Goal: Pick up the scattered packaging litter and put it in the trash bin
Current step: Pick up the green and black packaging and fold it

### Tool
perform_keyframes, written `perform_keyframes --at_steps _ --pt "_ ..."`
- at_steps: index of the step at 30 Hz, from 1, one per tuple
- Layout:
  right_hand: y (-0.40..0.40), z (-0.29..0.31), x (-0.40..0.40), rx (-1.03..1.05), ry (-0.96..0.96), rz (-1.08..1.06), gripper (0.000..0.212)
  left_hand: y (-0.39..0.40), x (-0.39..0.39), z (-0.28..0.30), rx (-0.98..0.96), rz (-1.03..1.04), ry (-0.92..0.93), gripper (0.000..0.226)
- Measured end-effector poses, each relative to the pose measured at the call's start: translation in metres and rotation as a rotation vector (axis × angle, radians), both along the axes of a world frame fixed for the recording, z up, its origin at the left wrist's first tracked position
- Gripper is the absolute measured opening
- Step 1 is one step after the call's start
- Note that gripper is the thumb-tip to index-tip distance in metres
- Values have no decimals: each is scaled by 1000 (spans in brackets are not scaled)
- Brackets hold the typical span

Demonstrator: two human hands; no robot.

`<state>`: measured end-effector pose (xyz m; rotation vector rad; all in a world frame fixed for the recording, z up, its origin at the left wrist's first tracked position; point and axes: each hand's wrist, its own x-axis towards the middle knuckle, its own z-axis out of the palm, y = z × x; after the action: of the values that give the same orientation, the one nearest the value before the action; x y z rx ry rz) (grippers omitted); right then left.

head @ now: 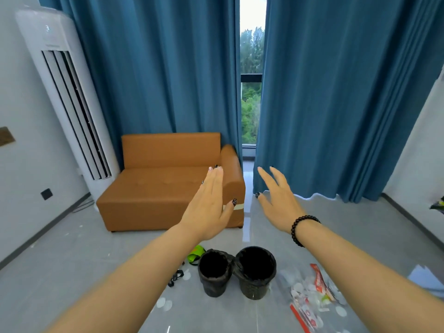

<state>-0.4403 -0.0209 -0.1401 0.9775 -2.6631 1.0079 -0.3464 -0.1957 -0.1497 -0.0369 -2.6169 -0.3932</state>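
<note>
Blue curtains [156,80] fill the far wall, with a white air conditioner [64,92] at far left and an orange sofa [168,181] in front of them. On the grey floor [60,260] near the viewer stand 2 black-lined bins [236,270], touching side by side, mouths open upward.

The litter lies low and near, well below both raised hands. The biggest patch is the wrapper pile [312,294] just right of the bins: clear plastic, white discs and 2 red strips whose long axes run near-to-far. A green wrapper [195,254] sits just left of and behind the left bin, a black scrap [176,277] further left, and white discs [164,304] near the bins' front.

The left hand [211,207] is flat, fingers straight and together, holding nothing. The right hand [278,200], with a bead bracelet [301,229] at the wrist, has fingers spread and is also empty.

The right hand looks the nearer one to the pile; reaching it means coming down and back toward the viewer. Nothing stands in the way, and the bins are close beside the pile.
</note>
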Motion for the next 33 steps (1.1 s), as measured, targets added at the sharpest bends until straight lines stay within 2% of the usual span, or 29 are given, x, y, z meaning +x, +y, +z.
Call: perform_keyframes --at_steps 6,13,17,20,27,33 --pt "-12 -30 -120 0 -43 111 60 -5 -107 -36 56 169 -38 74" --pt "-19 -65 -220 112 -149 227 64 -11 -194 -73 91 289 -124 73" --pt "-35 -74 -253 126 -183 267 65 -18 -218 -88 74 329 -158 71" --pt "-54 -78 -274 126 -209 303 65 -28 -235 -97 72 358 -178 78" --pt "-121 -93 -313 171 -236 398 65 -81 -265 -122 109 506 -293 65" --pt "-197 -117 -352 245 -291 419 64 -148 -297 -143 175 534 -351 60"
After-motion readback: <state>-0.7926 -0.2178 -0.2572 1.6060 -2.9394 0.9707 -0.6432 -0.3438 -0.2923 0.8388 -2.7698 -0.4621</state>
